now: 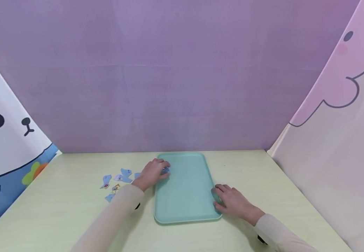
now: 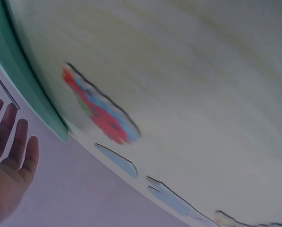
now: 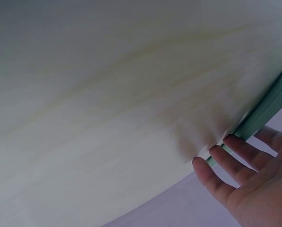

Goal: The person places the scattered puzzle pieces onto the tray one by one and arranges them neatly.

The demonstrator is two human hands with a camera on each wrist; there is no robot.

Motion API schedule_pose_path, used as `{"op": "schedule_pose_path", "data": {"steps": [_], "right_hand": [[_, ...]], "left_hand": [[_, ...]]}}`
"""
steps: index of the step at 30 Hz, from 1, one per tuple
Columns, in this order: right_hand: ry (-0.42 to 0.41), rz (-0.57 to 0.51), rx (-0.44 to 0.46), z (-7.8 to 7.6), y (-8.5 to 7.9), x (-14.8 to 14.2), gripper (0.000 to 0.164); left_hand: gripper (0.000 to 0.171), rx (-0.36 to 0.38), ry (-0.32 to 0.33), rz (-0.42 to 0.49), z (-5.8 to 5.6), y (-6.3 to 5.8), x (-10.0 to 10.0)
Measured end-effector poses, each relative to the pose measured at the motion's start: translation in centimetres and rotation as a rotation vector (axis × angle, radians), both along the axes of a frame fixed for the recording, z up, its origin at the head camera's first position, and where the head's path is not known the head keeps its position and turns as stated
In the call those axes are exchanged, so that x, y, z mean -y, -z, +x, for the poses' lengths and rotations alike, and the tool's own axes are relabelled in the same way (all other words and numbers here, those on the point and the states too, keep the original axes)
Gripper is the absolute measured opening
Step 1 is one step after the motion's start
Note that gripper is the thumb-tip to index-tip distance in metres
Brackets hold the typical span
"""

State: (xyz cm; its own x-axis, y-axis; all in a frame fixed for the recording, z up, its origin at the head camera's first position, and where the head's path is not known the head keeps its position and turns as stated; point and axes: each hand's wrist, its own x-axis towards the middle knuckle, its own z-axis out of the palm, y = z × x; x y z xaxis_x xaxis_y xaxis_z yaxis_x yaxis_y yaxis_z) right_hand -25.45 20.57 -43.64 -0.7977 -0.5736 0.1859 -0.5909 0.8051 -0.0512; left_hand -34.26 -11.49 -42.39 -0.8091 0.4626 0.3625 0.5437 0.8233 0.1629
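Observation:
A light green tray lies on the table with its long sides running away from me. Over its far left part, my left hand pinches a small blue puzzle piece. The left wrist view shows this piece edge-on as a thin strip between thumb and finger. My right hand rests at the tray's right rim, its fingers loosely bent and spread. Left of the tray lie several loose puzzle pieces, mostly blue. One piece with red and blue print is nearest the left wrist camera.
The pale wooden table reaches back to a purple cloth wall. Printed cloth panels stand on the left and right, with cartoon figures on them.

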Motion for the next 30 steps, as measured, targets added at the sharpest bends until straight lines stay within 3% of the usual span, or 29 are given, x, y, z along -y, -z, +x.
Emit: {"op": "schedule_pose_path", "data": {"steps": [8, 23, 30], "right_hand": [[0.002, 0.002, -0.003, -0.1, 0.2, -0.1, 0.042], [0.015, 0.014, 0.013, -0.1, 0.2, 0.0, 0.043], [0.003, 0.007, -0.001, 0.0, 0.1, 0.0, 0.042]], "left_hand": [[0.026, 0.005, 0.002, 0.006, -0.8, -0.1, -1.0], [0.027, -0.094, 0.017, 0.022, -2.2, 0.3, -2.4], [0.028, -0.049, -0.014, 0.015, -2.5, 0.0, -3.2]]}}
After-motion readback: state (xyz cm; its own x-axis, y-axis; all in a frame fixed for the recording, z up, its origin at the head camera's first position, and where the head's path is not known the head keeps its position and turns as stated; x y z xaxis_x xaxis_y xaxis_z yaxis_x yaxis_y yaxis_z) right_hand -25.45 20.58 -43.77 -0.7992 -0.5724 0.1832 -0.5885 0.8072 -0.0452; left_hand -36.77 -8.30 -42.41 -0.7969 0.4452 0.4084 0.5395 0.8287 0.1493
